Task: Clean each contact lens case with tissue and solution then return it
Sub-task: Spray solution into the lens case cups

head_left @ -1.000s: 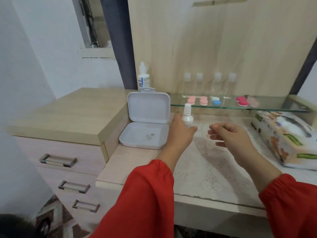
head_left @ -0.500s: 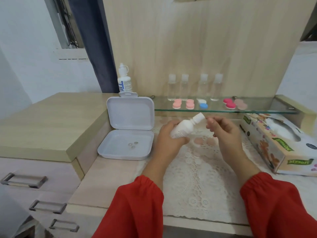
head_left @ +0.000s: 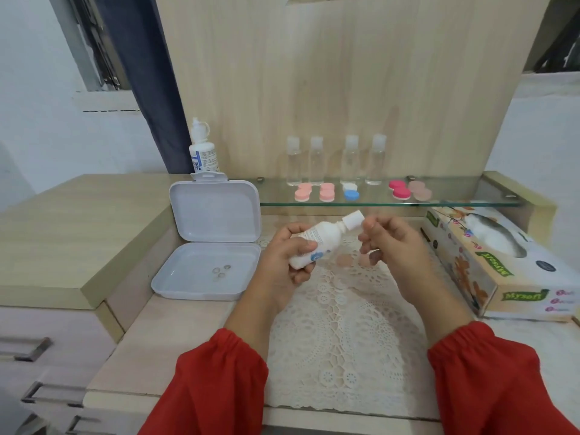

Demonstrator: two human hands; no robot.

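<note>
White plastic bottle, smooth and tilted, sits gripped in the left hand above the lace mat; right hand fingers curl by its cap, contact unclear. Round lens cases line the glass shelf.

place: home dressing corner | signs: wooden drawers, lace mat on worktop, glass shelf, tissue box, curtain
</note>
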